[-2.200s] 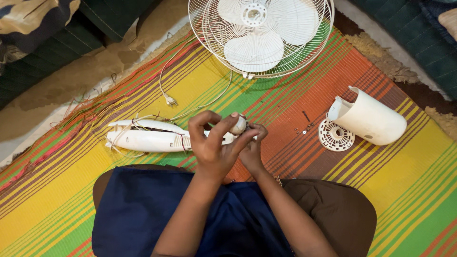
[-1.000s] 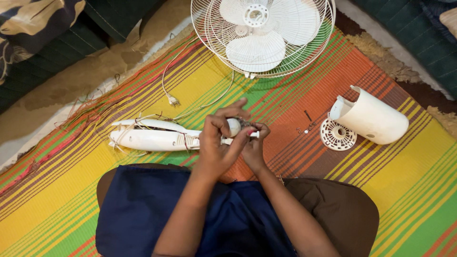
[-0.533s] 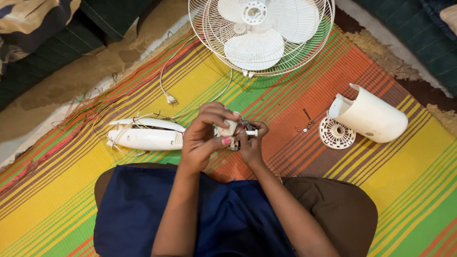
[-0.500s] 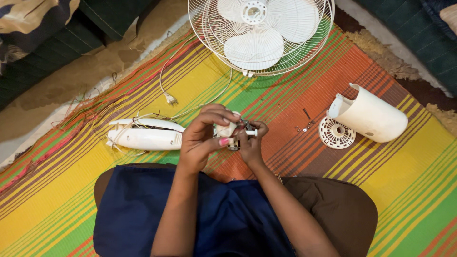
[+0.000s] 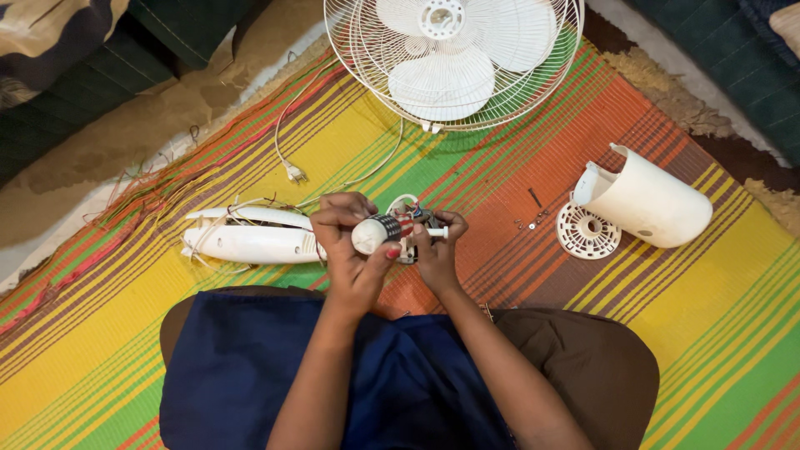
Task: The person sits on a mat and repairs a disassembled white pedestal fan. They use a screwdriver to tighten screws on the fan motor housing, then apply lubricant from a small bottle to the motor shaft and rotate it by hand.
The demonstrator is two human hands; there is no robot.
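Small fan motor assembly point(image 5: 392, 231): white rounded end with a dark ribbed band, red and blue wiring at its far side, a short white shaft projecting to the right; held just above the striped mat, in front of the person's lap, between both hands. Left hand point(image 5: 350, 250): fingers curled over the top and thumb beneath the white end, clasped firmly round the assembly. Right hand point(image 5: 437, 250): fingers closed on the shaft side of the same assembly, pinching it near the white shaft. White stand housing point(image 5: 250, 243): long, split into two shells, lying on the mat just left of the left hand, thin wires trailing from it. Power cord with plug point(image 5: 293, 172): white, looping across the mat from the housing toward the fan head. Fan head point(image 5: 454, 58): white wire guard with white blades inside, lying flat at the top of the mat, well apart from the hands. White motor cover point(image 5: 646, 204): rounded shell on its side, to the right. Round vented disc point(image 5: 588, 235): white, touching the cover's left edge. Loose screws point(image 5: 533, 218): small, dark, between the right hand and the disc. Striped mat point(image 5: 733, 333): yellow, green, orange bands, under everything.
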